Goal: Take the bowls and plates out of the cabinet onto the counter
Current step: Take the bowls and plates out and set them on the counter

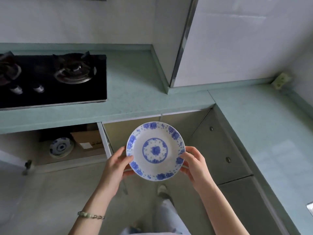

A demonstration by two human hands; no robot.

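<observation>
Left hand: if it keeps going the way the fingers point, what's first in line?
The plate itself: the left hand already grips its rim, fingers pointing up-right. Beyond that, probably the cabinet front; depth unclear.

A black gas hob [52,78] (two burners) and a cardboard box [88,139].

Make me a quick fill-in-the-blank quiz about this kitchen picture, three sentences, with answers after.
1. The plate is held by ____ hands.
2. The plate's flower pattern is coloured ____.
3. A second dish sits inside the open ____.

Missing words: two; blue; cabinet
</observation>
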